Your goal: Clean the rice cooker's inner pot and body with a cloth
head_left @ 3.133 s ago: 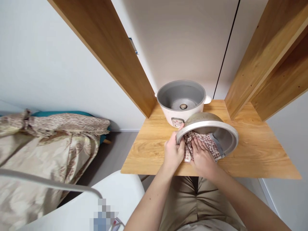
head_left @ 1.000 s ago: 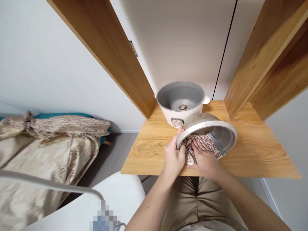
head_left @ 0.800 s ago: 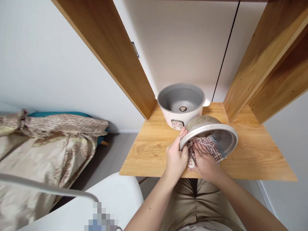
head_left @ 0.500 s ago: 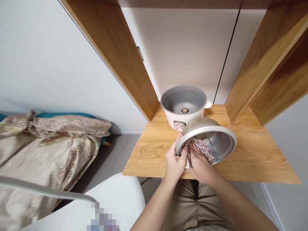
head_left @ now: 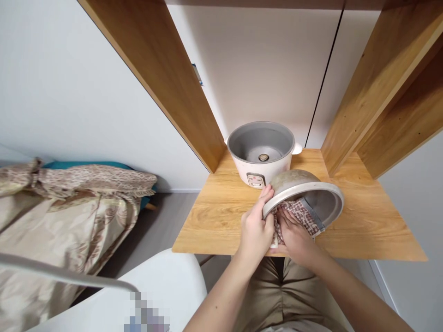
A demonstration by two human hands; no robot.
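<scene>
A metal rice cooker inner pot point(head_left: 294, 180) is tipped on its side over the front of the wooden shelf, its mouth facing me. My left hand point(head_left: 258, 226) grips the left part of its rim, thumb inside and fingers outside. My right hand point(head_left: 294, 235) is inside the mouth, pressing a brown-and-white patterned cloth point(head_left: 306, 214) with a grey edge against the inner wall; some fingertips are hidden in the cloth. Just behind the pot stands the white rice cooker body point(head_left: 238, 166), lidless, its round heating plate and central button showing.
The wooden shelf point(head_left: 207, 221) has upright boards point(head_left: 194, 115) at left and right. A white chair point(head_left: 173, 281) stands at the lower left, near a cloth-covered bed or sofa point(head_left: 86, 221). A grey curved tube point(head_left: 69, 274) crosses the lower left.
The pot has shifted slightly right in my left hand, whose fingers now show more on its outside. My right hand and the cloth have moved a little right with it.
</scene>
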